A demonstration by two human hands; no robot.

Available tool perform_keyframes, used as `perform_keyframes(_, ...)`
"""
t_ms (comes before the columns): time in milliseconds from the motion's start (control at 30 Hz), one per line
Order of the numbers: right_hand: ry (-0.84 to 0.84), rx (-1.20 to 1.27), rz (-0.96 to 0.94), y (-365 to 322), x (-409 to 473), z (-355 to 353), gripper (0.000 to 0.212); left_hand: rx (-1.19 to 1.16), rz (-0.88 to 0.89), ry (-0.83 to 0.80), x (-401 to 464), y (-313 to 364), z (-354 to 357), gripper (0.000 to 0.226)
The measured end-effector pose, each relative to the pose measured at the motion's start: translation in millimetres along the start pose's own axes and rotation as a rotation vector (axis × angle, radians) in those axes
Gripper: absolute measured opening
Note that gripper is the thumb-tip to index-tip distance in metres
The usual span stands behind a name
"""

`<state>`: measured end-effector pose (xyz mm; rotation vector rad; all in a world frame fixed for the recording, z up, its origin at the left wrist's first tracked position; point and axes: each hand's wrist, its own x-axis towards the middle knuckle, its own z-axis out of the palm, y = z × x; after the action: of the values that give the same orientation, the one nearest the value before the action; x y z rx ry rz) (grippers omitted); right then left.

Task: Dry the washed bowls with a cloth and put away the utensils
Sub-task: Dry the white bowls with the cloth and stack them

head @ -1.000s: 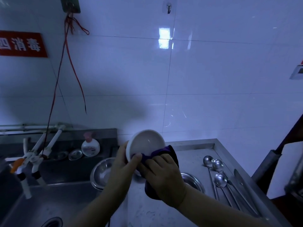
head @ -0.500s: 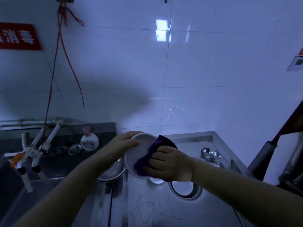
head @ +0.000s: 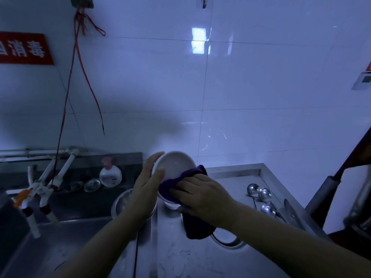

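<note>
A white bowl (head: 175,164) is held tilted above the steel counter, its opening facing me. My left hand (head: 147,181) grips its left rim, thumb on the inside edge. My right hand (head: 202,194) presses a dark purple cloth (head: 176,182) against the bowl's lower right side, and the cloth's tail hangs down below my wrist. Another white bowl (head: 170,204) sits on the counter under the held one, mostly hidden. Three metal spoons (head: 261,194) and a knife (head: 289,207) lie at the counter's right.
A steel bowl (head: 122,201) sits at the sink's right edge. A shallow steel dish (head: 228,238) lies on the counter beneath my right forearm. A soap bottle (head: 110,175), small lids and white taps (head: 46,183) stand behind the sink. A white board leans at the far right.
The bowl has turned so its opening faces me again. My left hand shifted from the top rim to the left rim, and the cloth moved to the lower right side.
</note>
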<state>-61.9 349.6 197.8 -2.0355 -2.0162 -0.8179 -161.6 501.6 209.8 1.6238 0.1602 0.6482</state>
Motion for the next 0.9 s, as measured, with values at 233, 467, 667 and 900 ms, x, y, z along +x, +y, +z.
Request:
perform_keyframes(233,-0.075,0.079,0.175,4,12,-10,0.048,-0.028,-0.055,-0.172,0,3,-1,0.041)
perform_keyframes(467,-0.069,0.267,0.234,-26,19,-2,0.041,-0.077,-0.028,-0.131,2,-3,-5,0.029)
perform_keyframes(667,-0.194,0.155,-0.028,-8,-5,-6,0.041,-0.119,-0.082,-0.151,5,-3,-17,0.028)
perform_keyframes(900,0.078,-0.125,-0.376,28,2,-16,0.018,-0.029,-0.336,-0.423,21,10,-25,0.041)
